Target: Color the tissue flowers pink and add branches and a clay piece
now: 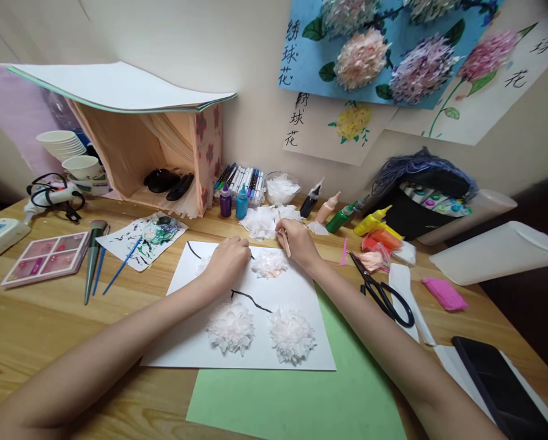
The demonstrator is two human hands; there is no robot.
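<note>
A white sheet of paper carries several ruffled white paper flowers, two of them along its lower half. Black curved lines are drawn on the sheet. My left hand rests on the upper part of the sheet with its fingers curled, partly covering one flower; whatever they hold, if anything, is hidden. Between the fingers of my right hand is a thin wooden stick, beside the upper right flower, which has a peach-coloured patch. Just beyond this hand lies a heap of white tissue pieces.
Green paper lies under the white sheet. Black scissors, a pink packet and a phone are on the right. Paint bottles stand behind. Brushes, a paint-smeared paper and a palette lie left.
</note>
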